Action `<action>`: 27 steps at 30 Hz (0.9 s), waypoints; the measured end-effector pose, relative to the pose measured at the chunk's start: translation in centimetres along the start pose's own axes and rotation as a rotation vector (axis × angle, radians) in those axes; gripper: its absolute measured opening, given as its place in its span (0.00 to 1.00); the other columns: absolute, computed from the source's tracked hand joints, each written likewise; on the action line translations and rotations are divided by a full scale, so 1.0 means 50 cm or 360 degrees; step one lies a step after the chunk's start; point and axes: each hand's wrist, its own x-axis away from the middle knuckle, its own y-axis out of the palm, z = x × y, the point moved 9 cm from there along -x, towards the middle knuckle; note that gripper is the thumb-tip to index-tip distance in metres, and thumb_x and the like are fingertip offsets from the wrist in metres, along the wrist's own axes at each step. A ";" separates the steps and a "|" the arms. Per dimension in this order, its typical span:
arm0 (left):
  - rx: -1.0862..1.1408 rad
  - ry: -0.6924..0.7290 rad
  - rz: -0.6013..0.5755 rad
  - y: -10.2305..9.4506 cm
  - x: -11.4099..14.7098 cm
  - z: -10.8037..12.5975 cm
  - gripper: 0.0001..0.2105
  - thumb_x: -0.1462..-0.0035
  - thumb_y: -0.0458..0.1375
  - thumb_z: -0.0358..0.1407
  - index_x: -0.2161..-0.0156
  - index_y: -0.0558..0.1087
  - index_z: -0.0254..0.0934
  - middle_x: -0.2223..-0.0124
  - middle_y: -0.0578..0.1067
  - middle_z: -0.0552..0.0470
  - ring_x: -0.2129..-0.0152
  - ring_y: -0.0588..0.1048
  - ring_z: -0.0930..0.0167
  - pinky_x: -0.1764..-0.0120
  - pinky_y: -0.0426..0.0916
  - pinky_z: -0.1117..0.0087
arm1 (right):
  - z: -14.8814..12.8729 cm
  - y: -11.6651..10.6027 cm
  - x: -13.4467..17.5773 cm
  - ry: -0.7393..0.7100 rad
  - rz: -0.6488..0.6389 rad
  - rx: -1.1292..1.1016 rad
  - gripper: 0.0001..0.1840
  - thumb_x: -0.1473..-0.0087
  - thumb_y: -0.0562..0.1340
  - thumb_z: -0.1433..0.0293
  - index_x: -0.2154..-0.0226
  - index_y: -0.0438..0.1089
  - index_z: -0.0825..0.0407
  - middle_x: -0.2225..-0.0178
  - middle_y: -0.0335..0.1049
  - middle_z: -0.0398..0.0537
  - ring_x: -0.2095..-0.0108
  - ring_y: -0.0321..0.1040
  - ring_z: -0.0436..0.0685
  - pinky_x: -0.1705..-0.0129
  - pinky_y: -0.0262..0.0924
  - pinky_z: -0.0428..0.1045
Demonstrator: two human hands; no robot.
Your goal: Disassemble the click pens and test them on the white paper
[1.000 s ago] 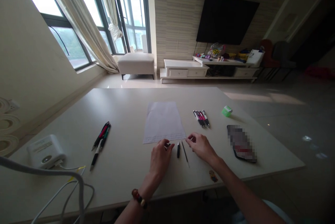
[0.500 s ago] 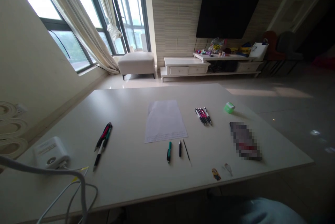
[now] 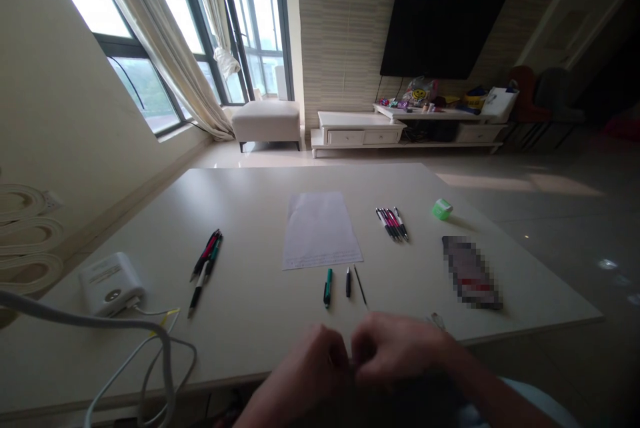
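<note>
The left hand [image 3: 320, 361] and the right hand [image 3: 395, 348] are close together, on the near side of the paper sheet [image 3: 323, 228] and well apart from it; the fingers of both are curled inward and face each other; because of the blur I cannot tell if they grip something between them; a small pale item [image 3: 437, 320] is partly hidden behind the right wrist.

Just at the near side of the paper sheet lie three slim pieces, separate from each other; from left to right they are the green pen barrel [image 3: 327, 289], the black pen grip [image 3: 349, 283] and the thin dark rod [image 3: 361, 287], whose lower end is near the right hand; faint lines of writing run along the near edge of the sheet.

To the right of the sheet there is a row of pens [image 3: 393, 225], white, pink and black; farther right stand a small green-and-white object [image 3: 442, 209] and, nearer, a dark flat object [image 3: 473, 275] covered by coarse pixels; to the left of the sheet lies a pile of pens [image 3: 205, 271]; farther left is a white device [image 3: 111, 285] with a cable.
</note>
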 end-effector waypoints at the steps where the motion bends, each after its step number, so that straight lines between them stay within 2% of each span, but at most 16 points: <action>1: -0.0033 0.0001 0.0021 -0.013 -0.013 0.007 0.14 0.49 0.58 0.44 0.62 0.71 0.34 0.71 0.77 0.46 0.69 0.76 0.65 0.68 0.65 0.70 | 0.004 -0.064 -0.034 0.0063 0.0228 0.0024 0.05 0.59 0.64 0.68 0.77 0.74 0.52 0.83 0.70 0.42 0.79 0.67 0.52 0.77 0.55 0.43; 2: -0.0067 0.0006 0.0044 -0.027 -0.029 0.017 0.14 0.49 0.57 0.44 0.62 0.70 0.35 0.70 0.77 0.46 0.68 0.76 0.64 0.67 0.64 0.70 | 0.005 -0.130 -0.058 0.0097 0.0503 0.0102 0.06 0.58 0.64 0.66 0.78 0.74 0.52 0.84 0.70 0.43 0.79 0.67 0.53 0.77 0.56 0.43; 3: -0.0100 0.0016 0.0073 -0.040 -0.048 0.030 0.14 0.48 0.57 0.43 0.61 0.69 0.35 0.69 0.77 0.45 0.67 0.76 0.64 0.66 0.64 0.70 | 0.006 -0.169 -0.078 0.0116 0.0601 0.0127 0.08 0.56 0.64 0.65 0.77 0.73 0.53 0.83 0.71 0.46 0.77 0.68 0.54 0.75 0.57 0.44; 5: -0.0172 0.0041 0.0136 -0.060 -0.088 0.056 0.14 0.47 0.55 0.43 0.60 0.68 0.35 0.67 0.77 0.44 0.65 0.76 0.64 0.65 0.63 0.70 | 0.013 -0.212 -0.103 0.0158 0.0715 0.0164 0.09 0.55 0.63 0.64 0.76 0.73 0.53 0.79 0.73 0.50 0.72 0.70 0.57 0.72 0.58 0.45; 8: -0.0325 0.0096 0.0263 -0.073 -0.136 0.082 0.12 0.45 0.52 0.42 0.60 0.66 0.35 0.64 0.76 0.43 0.63 0.75 0.63 0.65 0.62 0.69 | 0.026 -0.213 -0.120 0.0257 0.0816 0.0309 0.10 0.54 0.61 0.64 0.74 0.73 0.55 0.72 0.75 0.56 0.68 0.71 0.61 0.67 0.59 0.47; 11: -0.0461 0.0173 0.0329 -0.064 -0.153 0.083 0.09 0.43 0.49 0.39 0.62 0.66 0.35 0.63 0.75 0.44 0.63 0.74 0.63 0.66 0.61 0.69 | 0.033 -0.188 -0.138 0.0423 0.0847 0.0661 0.11 0.53 0.59 0.67 0.69 0.73 0.57 0.67 0.75 0.61 0.64 0.71 0.63 0.66 0.60 0.49; 14: -0.0488 0.0241 0.0332 -0.059 -0.143 0.071 0.07 0.42 0.47 0.36 0.65 0.66 0.36 0.65 0.74 0.46 0.66 0.74 0.65 0.67 0.60 0.69 | 0.041 -0.174 -0.160 0.0522 0.0817 0.0828 0.12 0.54 0.57 0.71 0.67 0.74 0.57 0.65 0.74 0.62 0.63 0.72 0.63 0.66 0.60 0.49; 17: -0.0375 0.0337 0.0350 -0.073 -0.116 0.068 0.08 0.41 0.45 0.36 0.67 0.65 0.37 0.66 0.73 0.48 0.70 0.73 0.67 0.69 0.60 0.70 | 0.056 -0.183 -0.173 0.0552 0.0834 0.0794 0.12 0.56 0.58 0.72 0.69 0.74 0.57 0.66 0.75 0.63 0.64 0.72 0.64 0.67 0.61 0.49; 19: -0.0230 0.0400 0.0364 -0.086 -0.094 0.070 0.09 0.40 0.44 0.37 0.66 0.64 0.38 0.66 0.73 0.48 0.71 0.72 0.68 0.70 0.60 0.70 | 0.064 -0.197 -0.174 0.0520 0.0876 0.0685 0.08 0.58 0.59 0.71 0.74 0.73 0.57 0.69 0.75 0.62 0.67 0.72 0.63 0.69 0.60 0.48; 21: -0.0074 0.0469 0.0385 -0.096 -0.073 0.074 0.09 0.40 0.44 0.38 0.65 0.64 0.39 0.66 0.73 0.49 0.71 0.71 0.69 0.69 0.60 0.70 | 0.060 -0.211 -0.168 0.0400 0.0938 0.0429 0.06 0.58 0.60 0.71 0.78 0.70 0.57 0.74 0.74 0.58 0.72 0.72 0.59 0.73 0.60 0.46; 24: 0.0066 0.0564 0.0414 -0.102 -0.046 0.081 0.08 0.39 0.44 0.39 0.64 0.63 0.40 0.67 0.73 0.51 0.72 0.71 0.70 0.68 0.61 0.70 | 0.021 -0.227 -0.143 0.0006 0.1048 -0.0211 0.08 0.53 0.57 0.68 0.76 0.67 0.55 0.77 0.72 0.50 0.80 0.67 0.51 0.79 0.58 0.43; 27: 0.0063 0.0637 0.0416 -0.099 -0.031 0.089 0.08 0.40 0.45 0.38 0.65 0.63 0.40 0.68 0.72 0.51 0.71 0.71 0.70 0.68 0.61 0.71 | -0.037 -0.232 -0.107 -0.0397 0.1140 -0.0704 0.12 0.48 0.56 0.62 0.72 0.65 0.55 0.76 0.71 0.48 0.81 0.65 0.49 0.82 0.58 0.43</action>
